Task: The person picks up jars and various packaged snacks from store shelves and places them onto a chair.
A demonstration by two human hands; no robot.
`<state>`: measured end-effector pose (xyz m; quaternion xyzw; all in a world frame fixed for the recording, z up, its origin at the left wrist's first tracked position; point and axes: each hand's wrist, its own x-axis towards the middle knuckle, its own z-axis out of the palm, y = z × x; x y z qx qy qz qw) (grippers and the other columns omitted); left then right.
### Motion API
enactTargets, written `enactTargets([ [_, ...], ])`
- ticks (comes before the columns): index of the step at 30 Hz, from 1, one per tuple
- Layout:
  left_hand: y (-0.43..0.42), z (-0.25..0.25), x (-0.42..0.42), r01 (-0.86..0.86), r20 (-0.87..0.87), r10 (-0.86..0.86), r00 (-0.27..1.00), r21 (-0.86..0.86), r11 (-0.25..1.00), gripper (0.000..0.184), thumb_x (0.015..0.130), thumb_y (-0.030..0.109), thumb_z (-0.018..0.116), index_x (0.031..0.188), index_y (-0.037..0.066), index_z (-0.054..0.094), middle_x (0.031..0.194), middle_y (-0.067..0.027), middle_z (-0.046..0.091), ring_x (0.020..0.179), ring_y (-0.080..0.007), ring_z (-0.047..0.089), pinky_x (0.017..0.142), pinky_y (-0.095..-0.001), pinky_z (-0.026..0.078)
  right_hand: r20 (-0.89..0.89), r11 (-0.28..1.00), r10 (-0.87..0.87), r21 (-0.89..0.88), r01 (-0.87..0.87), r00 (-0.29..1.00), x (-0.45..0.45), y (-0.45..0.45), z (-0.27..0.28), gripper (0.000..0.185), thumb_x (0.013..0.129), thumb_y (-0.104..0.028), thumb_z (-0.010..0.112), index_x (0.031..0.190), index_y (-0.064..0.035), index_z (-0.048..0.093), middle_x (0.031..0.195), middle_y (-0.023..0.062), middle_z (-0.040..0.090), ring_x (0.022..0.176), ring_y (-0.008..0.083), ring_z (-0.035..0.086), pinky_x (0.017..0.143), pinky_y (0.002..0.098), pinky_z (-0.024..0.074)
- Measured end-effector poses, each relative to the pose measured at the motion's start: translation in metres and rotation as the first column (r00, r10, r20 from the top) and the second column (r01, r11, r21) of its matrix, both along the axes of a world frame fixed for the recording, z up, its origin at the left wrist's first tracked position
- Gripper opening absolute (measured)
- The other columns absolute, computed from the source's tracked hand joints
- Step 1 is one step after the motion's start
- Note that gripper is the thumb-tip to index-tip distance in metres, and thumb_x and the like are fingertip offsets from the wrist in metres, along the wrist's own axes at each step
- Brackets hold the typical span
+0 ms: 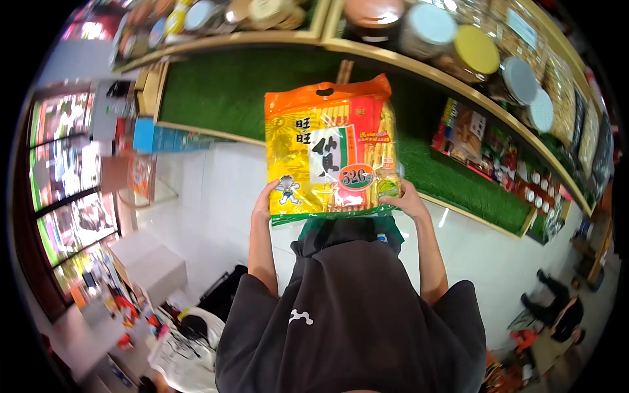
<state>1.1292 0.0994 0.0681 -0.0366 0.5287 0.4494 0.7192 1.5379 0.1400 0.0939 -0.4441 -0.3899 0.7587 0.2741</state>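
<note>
A large yellow and orange snack bag (288,154), marked 520g, is held upright in front of my body. My left hand (263,202) grips its lower left edge, fingers mostly behind the bag. At the lower right corner my right hand (407,200) has its thumb on the front and its fingers behind. The orange top edge with a handle slot faces the shelves. Behind the bag lies a shelf lined with green turf (229,92).
Jars (429,29) and bags of dry goods fill the upper shelf. Red snack packs (458,134) stand on the turf at right. White boxes (147,262) and a white chair (190,357) are at left. Another person (567,314) is at far right.
</note>
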Motion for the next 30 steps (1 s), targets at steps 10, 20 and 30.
enactTargets([
  [10, -0.076, 0.038, -0.105, -0.166, 0.168, 0.124, 0.978, 0.262, 0.951, 0.048, 0.076, 0.018, 0.059, 0.117, -0.005, 0.047, 0.106, -0.02, 0.06, 0.091, -0.032, 0.062, 0.081, -0.0432, 0.051, 0.084, 0.972, 0.185, 0.134, -0.195, 0.979, -0.128, 0.023, 0.064, 0.052, 0.067, -0.005, 0.075, 0.114, 0.0022, 0.053, 0.104, 0.0056, 0.06, 0.092, 0.0114, 0.056, 0.081, 0.0259, 0.0463],
  [20, -0.149, 0.14, -0.189, -0.633, 0.576, 0.273, 0.77, 0.642, 0.431, 0.095, 0.072, 0.07, 0.049, 0.137, 0.003, 0.03, 0.137, -0.0177, 0.037, 0.121, -0.033, 0.042, 0.101, -0.0453, 0.034, 0.137, 0.831, 0.153, 0.518, -0.203, 0.979, -0.309, 0.0, 0.149, 0.088, 0.06, -0.007, 0.08, 0.131, 0.0013, 0.028, 0.114, 0.0152, 0.054, 0.105, 0.0199, 0.054, 0.09, 0.0324, 0.0444],
  [30, -0.226, 0.1, -0.209, -0.78, 0.521, 0.593, 0.614, 0.516, 0.355, 0.093, 0.073, 0.068, 0.05, 0.137, 0.003, 0.03, 0.137, -0.0174, 0.037, 0.121, -0.0328, 0.042, 0.101, -0.0454, 0.034, 0.327, 0.546, 0.282, 0.719, -0.431, 0.902, -0.435, -0.011, 0.112, 0.085, 0.058, -0.017, 0.083, 0.127, 0.001, 0.037, 0.112, 0.0157, 0.055, 0.102, 0.0208, 0.055, 0.089, 0.0321, 0.0433],
])
